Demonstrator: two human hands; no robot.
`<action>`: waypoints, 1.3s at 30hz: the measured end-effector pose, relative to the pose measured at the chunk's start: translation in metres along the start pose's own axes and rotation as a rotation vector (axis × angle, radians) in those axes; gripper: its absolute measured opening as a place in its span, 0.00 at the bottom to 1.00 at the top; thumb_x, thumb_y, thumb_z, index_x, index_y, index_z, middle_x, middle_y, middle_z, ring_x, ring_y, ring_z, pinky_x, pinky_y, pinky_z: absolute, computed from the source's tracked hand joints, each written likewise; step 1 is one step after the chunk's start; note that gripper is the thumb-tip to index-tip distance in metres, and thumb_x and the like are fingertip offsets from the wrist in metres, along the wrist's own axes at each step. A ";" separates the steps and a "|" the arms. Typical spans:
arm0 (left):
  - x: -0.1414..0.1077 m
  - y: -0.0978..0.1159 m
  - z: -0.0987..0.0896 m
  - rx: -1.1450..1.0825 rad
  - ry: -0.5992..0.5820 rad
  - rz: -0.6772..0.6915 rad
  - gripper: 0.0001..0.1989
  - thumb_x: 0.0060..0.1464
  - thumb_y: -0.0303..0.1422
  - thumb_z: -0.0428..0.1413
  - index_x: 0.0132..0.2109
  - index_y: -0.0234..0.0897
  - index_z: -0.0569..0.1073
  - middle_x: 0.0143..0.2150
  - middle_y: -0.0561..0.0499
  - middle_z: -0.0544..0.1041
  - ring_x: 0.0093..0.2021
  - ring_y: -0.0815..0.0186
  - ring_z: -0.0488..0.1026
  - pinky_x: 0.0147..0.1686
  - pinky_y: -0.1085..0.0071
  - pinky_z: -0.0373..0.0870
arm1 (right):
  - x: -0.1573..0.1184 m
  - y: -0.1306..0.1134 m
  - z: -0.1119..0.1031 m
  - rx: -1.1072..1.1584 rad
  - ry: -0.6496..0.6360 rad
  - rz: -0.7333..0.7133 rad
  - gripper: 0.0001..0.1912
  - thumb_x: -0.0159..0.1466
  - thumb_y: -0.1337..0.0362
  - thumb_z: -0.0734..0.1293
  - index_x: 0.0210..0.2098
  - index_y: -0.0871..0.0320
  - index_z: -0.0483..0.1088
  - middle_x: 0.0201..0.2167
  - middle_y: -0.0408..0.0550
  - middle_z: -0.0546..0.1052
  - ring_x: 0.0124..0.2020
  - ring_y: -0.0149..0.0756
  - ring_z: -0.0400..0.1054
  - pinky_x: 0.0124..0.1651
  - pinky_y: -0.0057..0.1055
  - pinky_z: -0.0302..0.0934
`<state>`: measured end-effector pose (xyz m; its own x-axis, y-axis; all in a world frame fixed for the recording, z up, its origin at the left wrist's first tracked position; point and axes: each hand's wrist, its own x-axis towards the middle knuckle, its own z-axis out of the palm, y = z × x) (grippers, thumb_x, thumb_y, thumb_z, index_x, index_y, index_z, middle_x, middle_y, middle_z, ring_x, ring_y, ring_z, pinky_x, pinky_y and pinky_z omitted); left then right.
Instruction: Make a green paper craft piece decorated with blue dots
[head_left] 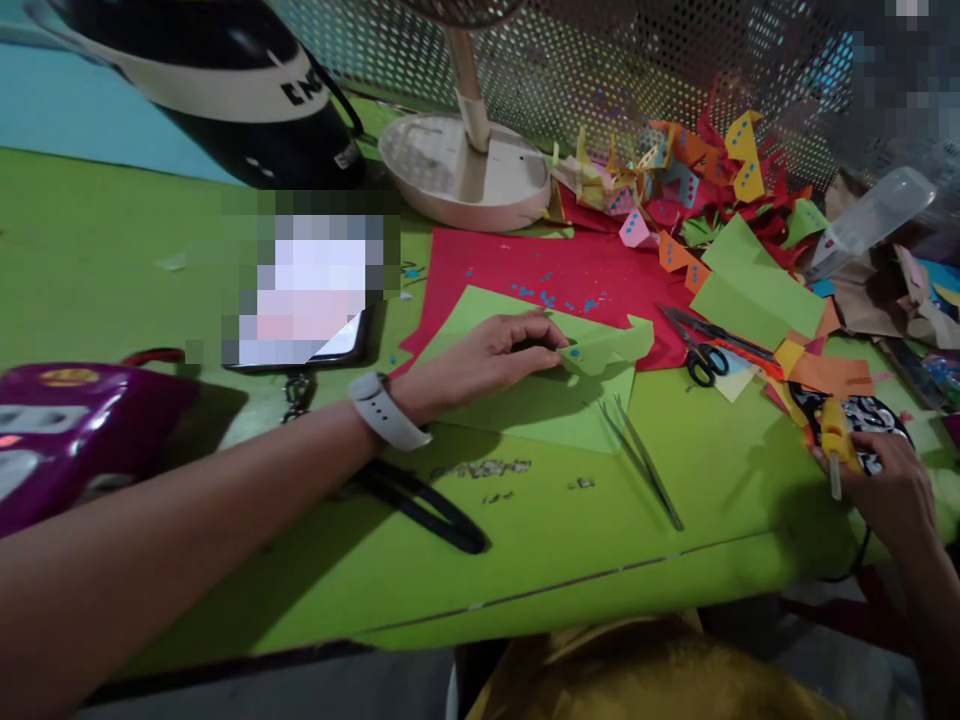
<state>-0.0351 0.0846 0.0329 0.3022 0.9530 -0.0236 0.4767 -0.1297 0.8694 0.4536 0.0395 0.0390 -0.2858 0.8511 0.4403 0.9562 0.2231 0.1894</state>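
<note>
My left hand (517, 350), with a white watch band (390, 412) at the wrist, pinches a folded light green paper piece (611, 350) bearing a blue dot. Under that hand lies a flat light green sheet (555, 415), partly over a red sheet (480, 260) with small blue bits. At the right, my right hand (889, 480) is closed round a yellow glue gun (836, 435), its nozzle pointing down. Metal tweezers (649, 470) rest near the green sheet's right edge. Small dark pieces (491, 468) lie in front of the sheet.
Black scissors (706, 363) lie right of the red sheet. Behind are a pile of folded coloured paper (682, 175), a white round stand (427, 170) and a black container (300, 145). A phone (322, 300) and a purple device (97, 430) are left; a bottle (877, 220) stands out at right.
</note>
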 end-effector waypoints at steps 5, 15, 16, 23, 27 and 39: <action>0.000 -0.001 0.001 -0.001 0.002 0.008 0.15 0.52 0.44 0.52 0.37 0.38 0.73 0.35 0.49 0.76 0.44 0.58 0.73 0.42 0.66 0.68 | 0.008 0.021 -0.015 0.037 -0.243 0.011 0.15 0.56 0.48 0.71 0.37 0.49 0.72 0.39 0.59 0.79 0.42 0.55 0.75 0.39 0.47 0.66; 0.001 -0.003 0.000 -0.006 -0.006 0.014 0.13 0.52 0.42 0.53 0.36 0.38 0.74 0.36 0.49 0.77 0.43 0.59 0.73 0.42 0.66 0.68 | 0.053 -0.120 -0.051 0.461 -0.238 -0.343 0.19 0.65 0.48 0.65 0.47 0.55 0.69 0.30 0.48 0.79 0.28 0.38 0.75 0.31 0.34 0.68; 0.001 -0.003 0.000 -0.003 -0.005 0.016 0.13 0.52 0.43 0.53 0.36 0.38 0.73 0.36 0.49 0.77 0.42 0.60 0.73 0.42 0.66 0.68 | 0.054 -0.142 -0.047 0.518 -0.313 -0.416 0.22 0.65 0.47 0.65 0.49 0.58 0.69 0.30 0.48 0.79 0.27 0.38 0.74 0.32 0.35 0.68; 0.002 -0.004 0.002 0.004 -0.010 0.041 0.14 0.52 0.43 0.51 0.37 0.37 0.73 0.33 0.51 0.75 0.40 0.61 0.72 0.42 0.66 0.68 | 0.072 -0.195 -0.022 0.766 -0.675 -0.728 0.22 0.66 0.66 0.60 0.58 0.58 0.69 0.44 0.54 0.82 0.37 0.37 0.77 0.38 0.33 0.70; 0.003 -0.003 0.002 0.007 -0.016 0.039 0.13 0.52 0.42 0.51 0.36 0.37 0.73 0.36 0.49 0.76 0.45 0.59 0.72 0.46 0.64 0.67 | 0.087 -0.181 -0.035 1.130 -0.896 -0.408 0.16 0.65 0.65 0.62 0.49 0.57 0.77 0.31 0.46 0.83 0.29 0.31 0.76 0.33 0.27 0.69; 0.003 -0.002 0.002 -0.015 -0.009 0.067 0.12 0.53 0.40 0.52 0.36 0.37 0.73 0.36 0.50 0.74 0.38 0.63 0.71 0.42 0.67 0.67 | 0.106 -0.191 -0.033 1.360 -0.398 -0.023 0.06 0.62 0.58 0.70 0.35 0.53 0.73 0.22 0.40 0.75 0.19 0.30 0.70 0.23 0.29 0.68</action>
<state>-0.0337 0.0869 0.0296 0.3407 0.9397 0.0306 0.4430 -0.1892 0.8763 0.2385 0.0713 0.0781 -0.4833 0.8653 0.1328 0.3310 0.3210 -0.8873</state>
